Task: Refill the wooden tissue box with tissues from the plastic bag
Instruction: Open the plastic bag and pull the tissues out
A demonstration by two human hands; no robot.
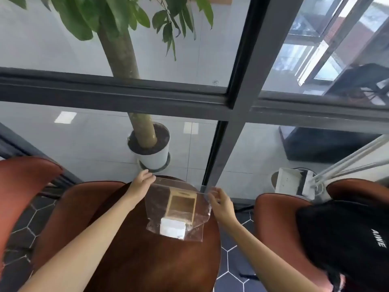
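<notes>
A clear plastic bag point(156, 199) is stretched above the round brown table point(134, 253). My left hand point(141, 182) pinches its far left top corner. My right hand point(219, 202) grips its right top edge. A white stack of tissues point(172, 228) sits in the bag's lower end, near me. The wooden tissue box point(181, 205) stands on the table and shows through the bag, with a slot on its far side and a hollow inside.
Red-brown chairs point(25, 182) surround the table on the left and right. A black bag point(345, 239) with white lettering rests on the right chair. A glass wall with dark frames stands just beyond the table, with a potted tree point(153, 152) behind it.
</notes>
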